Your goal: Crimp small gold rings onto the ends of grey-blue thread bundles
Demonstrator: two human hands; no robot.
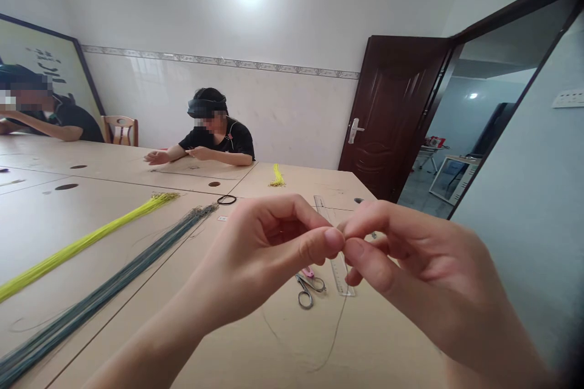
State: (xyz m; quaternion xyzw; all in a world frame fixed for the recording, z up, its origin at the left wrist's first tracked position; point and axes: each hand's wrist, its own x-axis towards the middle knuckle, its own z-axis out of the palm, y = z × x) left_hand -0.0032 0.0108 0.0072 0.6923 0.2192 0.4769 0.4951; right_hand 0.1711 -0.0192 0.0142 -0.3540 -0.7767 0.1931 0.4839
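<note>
My left hand and my right hand meet fingertip to fingertip above the table, each pinching a thin grey-green cord. From the pinch the cord hangs down in a loose curve toward the tabletop. The bit between my fingertips is too small to make out. Below and behind my hands lies a clear ruler, partly covered by them. Beside the ruler rests a pair of small metal scissors, with a small pink item touching it, half hidden by my left hand.
A bundle of grey-green cords and a bundle of yellow cords stretch across the table on the left. A black ring and a short yellow bundle lie farther back. Two people sit across the table. A brown door stands ajar.
</note>
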